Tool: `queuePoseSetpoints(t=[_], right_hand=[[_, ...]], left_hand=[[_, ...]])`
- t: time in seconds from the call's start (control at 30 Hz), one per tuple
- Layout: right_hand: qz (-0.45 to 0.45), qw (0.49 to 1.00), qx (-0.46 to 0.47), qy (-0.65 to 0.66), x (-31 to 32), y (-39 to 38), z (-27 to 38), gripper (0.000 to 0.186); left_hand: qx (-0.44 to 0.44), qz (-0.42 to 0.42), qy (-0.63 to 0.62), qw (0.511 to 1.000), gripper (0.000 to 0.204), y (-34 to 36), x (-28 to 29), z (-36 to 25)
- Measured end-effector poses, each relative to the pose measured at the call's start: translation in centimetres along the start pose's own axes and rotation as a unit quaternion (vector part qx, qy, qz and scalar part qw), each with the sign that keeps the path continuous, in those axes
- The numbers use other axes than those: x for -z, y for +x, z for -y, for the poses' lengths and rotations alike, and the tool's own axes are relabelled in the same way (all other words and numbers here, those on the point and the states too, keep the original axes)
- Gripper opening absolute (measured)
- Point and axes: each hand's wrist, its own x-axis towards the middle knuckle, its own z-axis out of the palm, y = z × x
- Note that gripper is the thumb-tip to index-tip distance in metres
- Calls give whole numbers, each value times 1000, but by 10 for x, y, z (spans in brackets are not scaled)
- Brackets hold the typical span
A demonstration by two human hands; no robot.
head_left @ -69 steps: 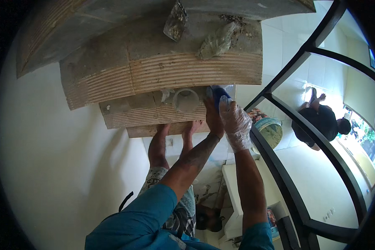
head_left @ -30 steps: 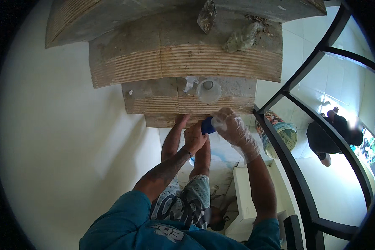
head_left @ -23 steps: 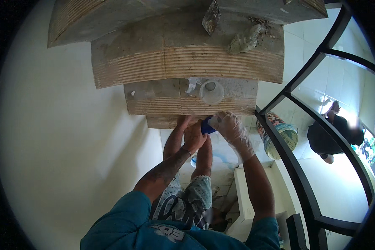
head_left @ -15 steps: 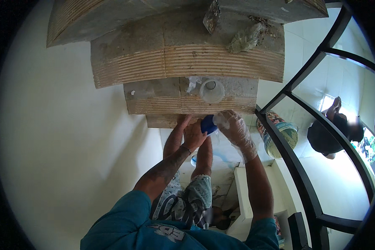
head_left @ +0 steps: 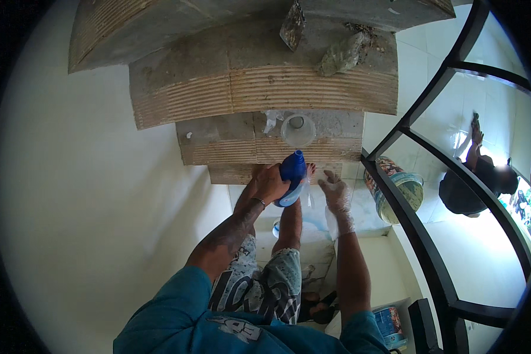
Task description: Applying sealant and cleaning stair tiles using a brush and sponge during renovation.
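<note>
My left hand (head_left: pixel 271 184) is closed round a dark blue bottle (head_left: pixel 293 171), whose narrow neck points up and away from me. A pale label shows near its lower end. To the right of the bottle is my right hand (head_left: pixel 335 193) in a thin clear plastic glove, apart from it, with thumb and fingers spread and nothing visible between them. A strip of clear plastic (head_left: pixel 311 196) hangs beside the bottle; what holds it cannot be made out. Just beyond the bottle, a translucent plastic cup (head_left: pixel 298 131) stands on a step, a crumpled clear wrapper (head_left: pixel 271 121) beside it.
Grey steps with ribbed tan edges (head_left: pixel 312 88) rise ahead, bearing a flat dirty blade (head_left: pixel 293 26) and a crumpled plastic bag (head_left: pixel 342 54). A black metal railing (head_left: pixel 416 230) curves along the right. Beyond it are a bucket (head_left: pixel 408 192) and another person (head_left: pixel 475 184). A white wall (head_left: pixel 100 194) borders the left.
The bottle has turned more upright and shows more of its length. My right hand has drawn back from beside it, and its fingers have spread. The other person's arm has moved.
</note>
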Motion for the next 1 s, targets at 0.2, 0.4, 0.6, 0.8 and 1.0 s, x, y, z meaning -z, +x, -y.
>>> queuePoseSetpoints(t=[0.2, 0.4, 0.6, 0.8, 1.0], right_hand=[[16, 993, -33, 110, -22, -1, -20, 38], [39, 984, -33, 173, -28, 2, -21, 28], [25, 969, -71, 234, -30, -1, -23, 25], [1, 971, -77, 225, -27, 8, -35, 29], [-208, 937, 125, -252, 0, 82, -45, 32]], left_hand=[[23, 44, 10, 999, 45, 7, 1, -4], [36, 96, 64, 993, 45, 21, 9, 2], [27, 102, 33, 994, 43, 25, 9, -1], [24, 122, 63, 990, 46, 21, 7, 3], [-127, -3, 80, 989, 52, -2, 10, 0]])
